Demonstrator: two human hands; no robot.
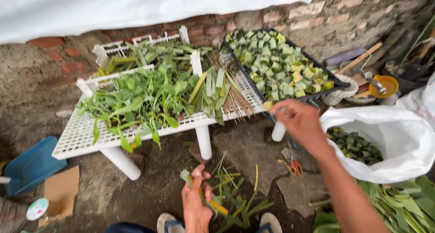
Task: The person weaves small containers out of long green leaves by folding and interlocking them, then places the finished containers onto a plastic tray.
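Note:
My left hand [195, 201] is low in the head view, closed on a bundle of green and yellow leaf strips [206, 194] that trail to the right over the ground. My right hand [300, 121] reaches toward the near edge of a dark tray [335, 82] filled with folded green and yellow leaf pieces [276, 65]. Its fingers pinch a small yellowish folded leaf piece [268, 105]. Thin brown sticks [233, 97] lie on the white rack just left of that hand.
A white plastic rack [81, 135] on white legs carries leafy greens [140, 97] and cut leaf strips. An open white sack [398, 138] holds more folded pieces at right. Long leaves [403, 206], orange-handled scissors [295, 166], a blue container [31, 163] and a brick wall surround me.

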